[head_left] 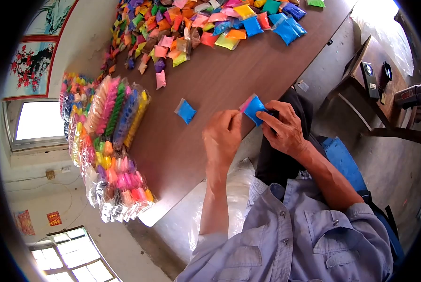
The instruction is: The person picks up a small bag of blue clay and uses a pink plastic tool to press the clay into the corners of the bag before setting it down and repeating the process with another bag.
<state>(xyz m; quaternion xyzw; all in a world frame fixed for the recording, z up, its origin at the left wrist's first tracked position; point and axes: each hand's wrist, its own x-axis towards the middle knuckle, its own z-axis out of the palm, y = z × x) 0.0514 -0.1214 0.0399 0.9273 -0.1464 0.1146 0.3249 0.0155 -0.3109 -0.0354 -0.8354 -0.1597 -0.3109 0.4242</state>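
Near the table's front edge, both hands pinch a small clear packet of bright blue clay-like stuff (252,108), which shows pink along its left corner. My left hand (221,134) is closed, thumb and finger at that left corner. At the opposite side, my right hand (285,127) grips the packet between thumb and fingers. A second blue packet (186,112) lies flat on the brown table (238,70), just up and left of my left hand.
A big heap of many-coloured packets (187,28) covers the table's far side. Bundles of packets in clear bags (116,117) are stacked at the left end. To the right stands a wooden stool (384,108) with small dark objects; clear plastic sheeting (236,188) hangs below the table edge.
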